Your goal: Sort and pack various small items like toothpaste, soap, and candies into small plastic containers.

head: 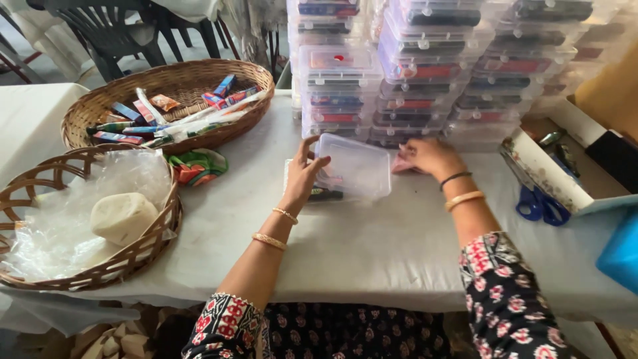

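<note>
While the left hand (302, 174) pinches the clear rectangular plastic box lid (353, 166) by its left edge, the right hand (428, 157), fingers loosely spread just right of the lid, should steady things as it seats squarely.

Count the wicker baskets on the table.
2. One round basket sits at the far left, holding small wrapped packets. The other basket is nearer, at the left edge, lined with clear plastic and holding a pale lump. Part of it is out of frame.

Head-worn view, steeply down, close over table (372, 252)
</note>
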